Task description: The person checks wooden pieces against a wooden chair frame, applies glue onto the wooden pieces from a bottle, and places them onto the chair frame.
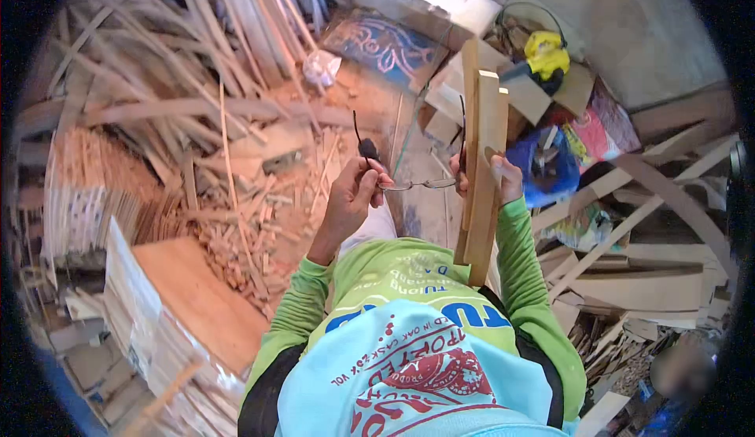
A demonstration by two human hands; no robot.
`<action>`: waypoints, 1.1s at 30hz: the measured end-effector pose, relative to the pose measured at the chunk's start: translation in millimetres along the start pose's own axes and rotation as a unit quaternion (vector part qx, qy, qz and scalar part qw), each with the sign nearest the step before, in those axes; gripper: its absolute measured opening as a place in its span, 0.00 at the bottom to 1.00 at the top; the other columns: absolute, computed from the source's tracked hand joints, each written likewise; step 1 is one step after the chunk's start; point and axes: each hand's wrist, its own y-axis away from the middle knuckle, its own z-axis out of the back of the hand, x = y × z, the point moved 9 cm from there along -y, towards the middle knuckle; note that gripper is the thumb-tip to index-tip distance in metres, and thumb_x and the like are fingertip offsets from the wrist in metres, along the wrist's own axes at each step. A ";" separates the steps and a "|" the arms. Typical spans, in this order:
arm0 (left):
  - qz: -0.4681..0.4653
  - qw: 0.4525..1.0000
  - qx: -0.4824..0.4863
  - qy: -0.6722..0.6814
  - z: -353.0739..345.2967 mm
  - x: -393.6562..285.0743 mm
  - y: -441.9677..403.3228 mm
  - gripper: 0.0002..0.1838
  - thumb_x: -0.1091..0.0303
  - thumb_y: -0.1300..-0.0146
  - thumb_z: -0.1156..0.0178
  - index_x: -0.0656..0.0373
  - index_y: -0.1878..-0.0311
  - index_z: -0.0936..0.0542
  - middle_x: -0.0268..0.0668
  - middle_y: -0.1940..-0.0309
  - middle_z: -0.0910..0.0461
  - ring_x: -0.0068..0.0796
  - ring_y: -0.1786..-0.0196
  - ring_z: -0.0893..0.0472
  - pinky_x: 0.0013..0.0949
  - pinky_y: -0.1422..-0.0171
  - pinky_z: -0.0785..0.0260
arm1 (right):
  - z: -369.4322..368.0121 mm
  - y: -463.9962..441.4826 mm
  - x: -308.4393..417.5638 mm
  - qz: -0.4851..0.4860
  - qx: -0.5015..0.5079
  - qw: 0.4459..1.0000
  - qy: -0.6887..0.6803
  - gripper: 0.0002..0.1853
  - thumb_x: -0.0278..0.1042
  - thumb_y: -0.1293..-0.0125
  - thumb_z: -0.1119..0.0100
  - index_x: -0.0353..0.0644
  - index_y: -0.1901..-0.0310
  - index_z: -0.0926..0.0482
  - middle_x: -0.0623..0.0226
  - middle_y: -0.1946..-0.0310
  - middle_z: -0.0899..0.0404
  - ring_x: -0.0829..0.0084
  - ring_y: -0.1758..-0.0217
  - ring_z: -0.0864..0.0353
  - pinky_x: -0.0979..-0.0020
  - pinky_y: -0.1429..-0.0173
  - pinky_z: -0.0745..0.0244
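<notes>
A pair of eyeglasses [429, 184] with dark temples is held unfolded in front of my body, lenses nearest me. My left hand [354, 197] pinches one side of it between thumb and fingers. Several curved pieces of wood [489, 138] stand lengthwise in my right hand [510, 179], stacked side by side. The fingers of that hand come round the wood's left side and touch the other end of the glasses. Most of my right palm is hidden behind the wood, whose lower end reaches my green shirt [409, 268].
Wood offcuts [236, 252] and long strips [197, 36] cover the floor at left, beside a stack of thin boards [102, 193]. To the right lie a blue container [543, 169], a yellow object [546, 55] and crossed planks [629, 201]. An orange-brown panel [189, 295] leans at lower left.
</notes>
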 end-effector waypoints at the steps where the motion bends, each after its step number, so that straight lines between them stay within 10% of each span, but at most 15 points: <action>1: -0.006 1.000 -0.003 0.000 10.6 -1.2 -35.1 0.04 0.71 0.15 0.48 0.59 0.47 0.25 0.34 0.61 0.15 0.15 0.71 0.23 0.23 0.66 0.28 | 8.7 -31.3 8.2 -0.009 -0.009 1.000 0.005 0.39 0.61 0.35 0.34 0.34 0.35 0.24 0.43 0.47 0.16 0.59 0.61 0.11 0.60 0.58 0.13; 22: -0.143 0.936 0.106 -0.303 68.9 -149.7 -773.9 0.08 0.71 0.17 0.49 0.64 0.44 0.25 0.37 0.62 0.15 0.20 0.64 0.18 0.27 0.59 0.22 | 160.7 -591.5 308.6 0.115 -0.086 0.981 -0.127 0.39 0.55 0.38 0.29 0.31 0.35 0.26 0.36 0.42 0.18 0.61 0.61 0.12 0.65 0.58 0.12; 33: -0.135 0.952 0.079 -0.262 39.7 -256.2 -1025.5 0.08 0.71 0.16 0.49 0.64 0.44 0.25 0.38 0.63 0.13 0.20 0.68 0.18 0.26 0.64 0.21 | 241.4 -686.6 559.5 0.201 -0.204 0.949 -0.129 0.37 0.53 0.30 0.33 0.31 0.33 0.32 0.57 0.51 0.26 0.63 0.53 0.18 0.63 0.49 0.17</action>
